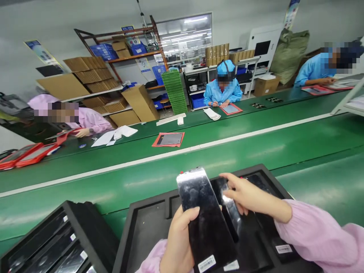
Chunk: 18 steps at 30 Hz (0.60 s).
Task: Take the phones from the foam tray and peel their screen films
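My left hand (182,239) is closed around the lower left side of a dark, glossy phone screen (206,223), thumb on its face. The screen is tilted up, with a white label near its bottom end and a small red tab at its top. My right hand (244,193) has its thumb and fingers apart over the upper part of a second phone screen (234,216) behind the first; whether it touches that screen is unclear. Beneath both hands lies a black foam tray (148,231) with recesses, partly hidden by my hands and sleeves.
At lower left, a tilted stack of black trays (88,223) holds several labelled screens. A green conveyor belt (113,176) runs across, carrying a panel on a red sheet (170,139). Across it, co-workers in pink (91,117) and blue (223,93) handle panels and red sheets.
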Available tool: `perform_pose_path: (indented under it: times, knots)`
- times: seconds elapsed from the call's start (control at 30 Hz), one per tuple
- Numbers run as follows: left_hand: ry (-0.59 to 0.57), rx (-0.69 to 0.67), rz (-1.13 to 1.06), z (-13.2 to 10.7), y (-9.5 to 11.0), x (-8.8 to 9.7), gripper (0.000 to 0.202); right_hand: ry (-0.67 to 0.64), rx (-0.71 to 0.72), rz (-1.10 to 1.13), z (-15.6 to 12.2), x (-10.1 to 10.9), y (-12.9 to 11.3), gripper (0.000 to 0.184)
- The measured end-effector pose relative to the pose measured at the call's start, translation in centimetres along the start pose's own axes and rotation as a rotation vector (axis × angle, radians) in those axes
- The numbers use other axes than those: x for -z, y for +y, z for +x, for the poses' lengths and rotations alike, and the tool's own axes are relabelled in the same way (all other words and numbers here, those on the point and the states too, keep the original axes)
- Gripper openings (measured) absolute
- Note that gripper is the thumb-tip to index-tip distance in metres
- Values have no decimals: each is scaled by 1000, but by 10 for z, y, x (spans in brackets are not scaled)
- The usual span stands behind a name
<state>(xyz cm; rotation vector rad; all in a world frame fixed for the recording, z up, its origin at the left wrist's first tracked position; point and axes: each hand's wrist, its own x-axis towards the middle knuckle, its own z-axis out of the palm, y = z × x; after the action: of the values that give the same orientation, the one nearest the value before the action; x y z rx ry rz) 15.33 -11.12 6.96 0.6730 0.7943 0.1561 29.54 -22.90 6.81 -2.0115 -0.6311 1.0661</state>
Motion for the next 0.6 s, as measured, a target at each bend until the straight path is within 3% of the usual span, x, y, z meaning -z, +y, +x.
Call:
perform_pose_path:
  times: [0.1, 0.17, 0.23, 0.3, 0.37, 0.43, 0.5, 0.6]
  knots:
    - [-73, 17, 33, -4, -3, -1, 25, 43, -11, -103, -3, 19, 5, 48]
    - [-120, 36, 37, -4, -9, -3, 25, 113, 76, -298, -1, 25, 11, 39]
    - [-181, 52, 47, -2, -15, -5, 29, 285, 273, -435, 2, 26, 15, 29]
    - [-237, 57, 100, 0, -20, -7, 29, 458, 477, -363, 3, 24, 15, 35]
    - [-264, 68, 191, 1, -23, -8, 26, 492, 589, -194, 2, 20, 11, 37]
    - [-271, 105, 292, 2, -24, -9, 24, 443, 648, -139, 0, 14, 7, 29]
    - [-278, 149, 354, 3, -24, -8, 22, 427, 752, -196, -1, 8, 5, 19]
    - [-302, 156, 365, 3, -23, -7, 22, 601, 1069, -388, -10, 5, 5, 18]
